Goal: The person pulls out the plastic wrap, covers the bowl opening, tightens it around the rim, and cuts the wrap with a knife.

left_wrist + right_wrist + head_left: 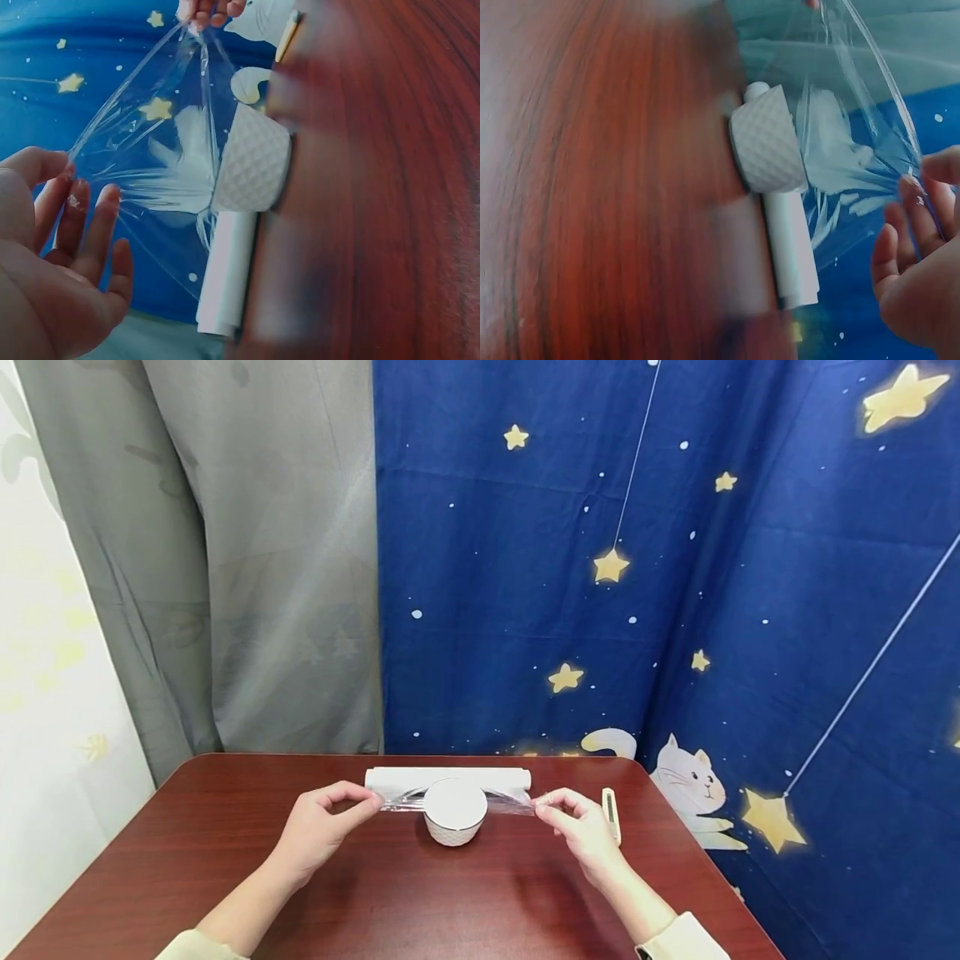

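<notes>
A sheet of clear plastic film [510,802] is stretched between the two hands at a white bowl [454,810] with a quilted side. My left hand [326,822] pinches the film's left end between thumb and index finger, and my right hand [585,831] pinches its right end. In the left wrist view the film [169,172] spreads from the fingers of the left hand [67,262] to the side of the bowl [253,161]. The right wrist view shows the film [847,142] gathered at the right hand [922,262], beside the bowl [769,142].
A white roll [450,773] lies behind the bowl near the back edge of the dark red table [420,902]. A small cream-coloured cutter-like object [611,817] lies right of the right hand. Grey and blue star-patterned curtains [510,568] hang behind the table.
</notes>
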The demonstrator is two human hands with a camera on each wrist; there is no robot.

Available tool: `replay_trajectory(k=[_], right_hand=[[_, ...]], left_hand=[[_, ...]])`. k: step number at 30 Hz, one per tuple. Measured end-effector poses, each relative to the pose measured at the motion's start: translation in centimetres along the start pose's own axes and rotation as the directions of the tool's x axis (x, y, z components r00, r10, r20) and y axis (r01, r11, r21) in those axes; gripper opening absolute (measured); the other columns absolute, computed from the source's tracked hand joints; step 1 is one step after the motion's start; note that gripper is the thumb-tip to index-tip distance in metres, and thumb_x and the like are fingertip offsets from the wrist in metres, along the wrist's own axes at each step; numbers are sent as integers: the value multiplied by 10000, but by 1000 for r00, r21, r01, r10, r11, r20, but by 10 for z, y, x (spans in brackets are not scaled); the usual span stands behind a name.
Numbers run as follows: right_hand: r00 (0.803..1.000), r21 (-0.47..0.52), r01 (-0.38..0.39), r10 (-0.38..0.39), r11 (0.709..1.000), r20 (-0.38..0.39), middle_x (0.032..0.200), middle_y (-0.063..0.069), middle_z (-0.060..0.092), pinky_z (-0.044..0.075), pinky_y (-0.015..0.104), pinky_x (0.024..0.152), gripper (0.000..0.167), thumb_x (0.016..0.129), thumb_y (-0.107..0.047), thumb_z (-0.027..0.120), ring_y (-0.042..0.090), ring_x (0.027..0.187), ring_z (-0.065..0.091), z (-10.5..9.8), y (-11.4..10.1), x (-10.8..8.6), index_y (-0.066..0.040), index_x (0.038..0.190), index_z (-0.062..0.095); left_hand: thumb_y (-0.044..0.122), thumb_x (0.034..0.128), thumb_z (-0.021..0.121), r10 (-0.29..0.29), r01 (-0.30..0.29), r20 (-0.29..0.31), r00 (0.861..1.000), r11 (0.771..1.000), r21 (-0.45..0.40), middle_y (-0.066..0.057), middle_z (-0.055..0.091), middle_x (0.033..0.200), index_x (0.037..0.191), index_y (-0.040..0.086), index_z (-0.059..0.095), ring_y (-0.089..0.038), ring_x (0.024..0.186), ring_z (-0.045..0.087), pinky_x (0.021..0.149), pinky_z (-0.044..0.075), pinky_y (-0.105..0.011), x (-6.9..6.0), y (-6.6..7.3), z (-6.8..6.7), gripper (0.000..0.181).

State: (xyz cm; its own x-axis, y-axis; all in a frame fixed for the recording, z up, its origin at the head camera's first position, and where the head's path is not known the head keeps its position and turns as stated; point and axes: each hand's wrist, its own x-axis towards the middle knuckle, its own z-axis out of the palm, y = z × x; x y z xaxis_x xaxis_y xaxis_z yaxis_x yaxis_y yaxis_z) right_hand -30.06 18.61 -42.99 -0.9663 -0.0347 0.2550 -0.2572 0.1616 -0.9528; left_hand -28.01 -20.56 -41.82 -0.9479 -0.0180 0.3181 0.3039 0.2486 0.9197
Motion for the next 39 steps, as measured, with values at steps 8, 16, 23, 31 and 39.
replay_trajectory(k=[8, 16, 23, 31, 39], right_hand=[[987, -169, 49, -22, 984, 159, 940, 40, 782, 540, 210, 768, 120, 945, -92, 826, 46, 818, 661, -3, 19, -1, -5, 1018, 787], [961, -257, 124, -52, 958, 270, 940, 102, 787, 531, 185, 781, 109, 941, -89, 808, 1, 829, 652, -4, 33, -2, 7, 976, 771], [963, -422, 118, 0, 899, 269, 894, -11, 787, 503, 200, 806, 51, 911, -140, 827, -15, 833, 629, 3, 46, -2, -99, 918, 796], [987, -493, 45, 36, 869, 154, 810, -26, 767, 476, 210, 704, 71, 869, -103, 852, 19, 711, 601, 24, 50, -3, -113, 868, 782], [988, -389, -130, 151, 912, 23, 664, 41, 694, 473, 248, 584, 169, 887, -172, 866, 118, 619, 621, 40, 53, 1, -52, 828, 762]], left_hand=[[211, 977, 828, -96, 89, 194, 976, 995, 46, -20, 836, 1030, 1096, 55, 839, -21, 996, 681, 895, 534, -236, 3, -25, -10, 196], [257, 944, 861, -109, 69, 299, 948, 988, 141, 6, 806, 974, 1011, 121, 847, -31, 962, 621, 826, 494, -236, 3, -43, -11, 152], [236, 912, 872, -121, 53, 290, 949, 972, 231, 35, 775, 903, 943, 148, 838, -44, 865, 601, 755, 497, -239, 2, -55, -2, 100], [137, 843, 884, -217, 198, 54, 975, 950, 241, 17, 739, 799, 864, 112, 806, -108, 673, 554, 598, 455, -268, 0, -57, 21, 84], [190, 811, 921, -267, 263, -33, 963, 912, 314, 26, 718, 727, 771, 101, 804, -142, 716, 565, 661, 459, -301, -2, -58, 34, 152]])
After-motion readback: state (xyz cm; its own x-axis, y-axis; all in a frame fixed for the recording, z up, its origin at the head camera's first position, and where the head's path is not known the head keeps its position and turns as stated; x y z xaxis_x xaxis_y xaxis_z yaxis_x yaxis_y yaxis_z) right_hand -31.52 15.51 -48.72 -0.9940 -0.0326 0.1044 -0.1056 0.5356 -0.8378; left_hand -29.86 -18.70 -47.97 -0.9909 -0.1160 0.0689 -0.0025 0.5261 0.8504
